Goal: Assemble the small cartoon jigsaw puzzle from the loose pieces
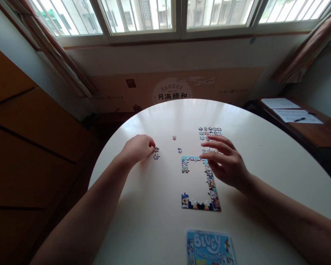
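Note:
My left hand [140,148] is closed at the left of the table, its thumb and fingertips pinching a small jigsaw puzzle piece [157,149]. Just below it lies another loose puzzle piece [156,156]. My right hand [226,158] hovers with fingers spread above the top right corner of a partly joined puzzle border [215,197], holding nothing that I can see. The border has a gap along its left side. Behind the right fingers, rows of loose puzzle pieces [209,129] are partly hidden. Two single pieces, one reddish [174,138] and one bluish [180,150], lie between my hands.
A blue Bluey picture sheet or box [209,248] lies at the table's near edge. The round white table [143,228] curves away toward the windows. To the right, a brown side table [314,132] bears papers [295,115] and a dark pen. Wooden cabinet doors stand at left.

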Available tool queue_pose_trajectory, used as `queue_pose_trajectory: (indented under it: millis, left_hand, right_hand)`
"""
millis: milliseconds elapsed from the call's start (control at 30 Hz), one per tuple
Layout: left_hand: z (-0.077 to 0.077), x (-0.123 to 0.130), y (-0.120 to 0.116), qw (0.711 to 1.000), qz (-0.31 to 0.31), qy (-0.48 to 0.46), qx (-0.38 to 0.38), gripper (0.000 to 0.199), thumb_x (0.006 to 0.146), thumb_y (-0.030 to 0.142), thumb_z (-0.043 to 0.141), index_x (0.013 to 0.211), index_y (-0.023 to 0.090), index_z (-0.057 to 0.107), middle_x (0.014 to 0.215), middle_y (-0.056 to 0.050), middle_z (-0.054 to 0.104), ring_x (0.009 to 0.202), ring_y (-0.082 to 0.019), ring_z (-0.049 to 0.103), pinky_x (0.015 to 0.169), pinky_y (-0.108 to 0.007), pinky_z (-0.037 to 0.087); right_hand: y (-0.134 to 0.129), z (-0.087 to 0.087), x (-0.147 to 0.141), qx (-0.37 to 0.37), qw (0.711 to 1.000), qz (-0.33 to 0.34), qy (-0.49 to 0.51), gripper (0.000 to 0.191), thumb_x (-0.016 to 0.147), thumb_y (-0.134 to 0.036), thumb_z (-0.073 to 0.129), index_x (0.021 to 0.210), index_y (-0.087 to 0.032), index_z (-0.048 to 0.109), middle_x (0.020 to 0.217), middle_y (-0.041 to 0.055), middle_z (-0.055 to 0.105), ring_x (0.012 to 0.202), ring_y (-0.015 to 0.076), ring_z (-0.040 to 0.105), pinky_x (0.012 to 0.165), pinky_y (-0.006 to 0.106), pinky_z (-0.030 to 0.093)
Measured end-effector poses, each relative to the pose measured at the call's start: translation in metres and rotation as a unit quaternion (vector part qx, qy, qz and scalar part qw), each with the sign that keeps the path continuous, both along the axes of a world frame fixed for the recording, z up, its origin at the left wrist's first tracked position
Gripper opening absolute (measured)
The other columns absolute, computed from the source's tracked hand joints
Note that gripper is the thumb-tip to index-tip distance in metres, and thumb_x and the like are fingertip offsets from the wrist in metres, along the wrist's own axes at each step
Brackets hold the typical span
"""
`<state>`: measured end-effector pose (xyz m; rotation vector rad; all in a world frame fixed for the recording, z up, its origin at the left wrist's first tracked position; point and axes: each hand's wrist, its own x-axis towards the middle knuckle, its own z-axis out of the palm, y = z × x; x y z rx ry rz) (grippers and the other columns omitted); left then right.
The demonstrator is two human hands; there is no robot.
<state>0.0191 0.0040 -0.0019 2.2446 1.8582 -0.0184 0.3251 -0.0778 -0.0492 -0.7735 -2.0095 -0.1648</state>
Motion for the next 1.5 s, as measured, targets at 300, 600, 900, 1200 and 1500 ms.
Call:
queue_pose_trajectory:
  millis: [300, 600, 900, 1200, 1500]
  left_hand:
    - [0.0, 0.0, 0.001, 1.0, -0.004, -0.016, -0.011, 0.018, 0.068, 0.025, 0.064, 0.079, 0.027, 0.078, 0.091, -0.003, 0.077, 0.084, -0.025, 0.068, 0.065, -0.03, 0.045]
    - [-0.003, 0.004, 0.001, 1.0, -0.006, 0.003, -0.002, 0.014, 0.068, 0.031, 0.067, 0.077, 0.025, 0.076, 0.09, -0.005, 0.077, 0.081, -0.024, 0.067, 0.06, -0.029, 0.042]
    - [-0.006, -0.001, 0.007, 0.994, 0.006, -0.082, -0.068, 0.01, 0.066, 0.031, 0.067, 0.071, 0.023, 0.07, 0.073, -0.005, 0.075, 0.072, -0.023, 0.068, 0.059, -0.029, 0.046]
    - [-0.001, -0.002, 0.007, 0.97, -0.003, -0.229, -0.087, 0.018, 0.073, 0.038, 0.07, 0.075, 0.021, 0.066, 0.073, -0.004, 0.071, 0.067, -0.019, 0.064, 0.062, -0.03, 0.048]
    - [0.006, 0.032, -0.023, 0.896, -0.101, -0.399, -0.166, 0.018, 0.074, 0.03, 0.072, 0.08, 0.018, 0.06, 0.066, 0.001, 0.06, 0.06, -0.012, 0.056, 0.055, -0.024, 0.043]
  right_hand:
    - [0.002, -0.003, 0.002, -0.019, 1.0, 0.004, -0.013, 0.029, 0.081, -0.006, 0.062, 0.094, -0.03, 0.071, 0.115, 0.0026, 0.07, 0.126, 0.0296, 0.059, 0.101, 0.057, 0.053]
    - [0.003, -0.006, 0.002, -0.03, 0.999, 0.004, -0.016, 0.029, 0.081, -0.006, 0.063, 0.094, -0.031, 0.072, 0.115, 0.0014, 0.071, 0.126, 0.0289, 0.058, 0.102, 0.056, 0.052]
    - [0.002, -0.002, 0.0, -0.013, 0.999, 0.013, -0.034, 0.027, 0.083, -0.005, 0.061, 0.093, -0.028, 0.071, 0.111, 0.0039, 0.072, 0.123, 0.028, 0.061, 0.102, 0.054, 0.053]
    - [-0.001, -0.001, -0.002, -0.011, 0.997, 0.029, -0.071, 0.022, 0.088, -0.01, 0.06, 0.096, -0.027, 0.069, 0.112, 0.0045, 0.072, 0.122, 0.0272, 0.061, 0.103, 0.053, 0.051]
    - [-0.008, 0.006, -0.011, 0.031, 0.995, 0.037, -0.086, 0.023, 0.092, -0.01, 0.062, 0.108, -0.024, 0.07, 0.11, 0.0045, 0.075, 0.119, 0.0239, 0.064, 0.108, 0.049, 0.048]
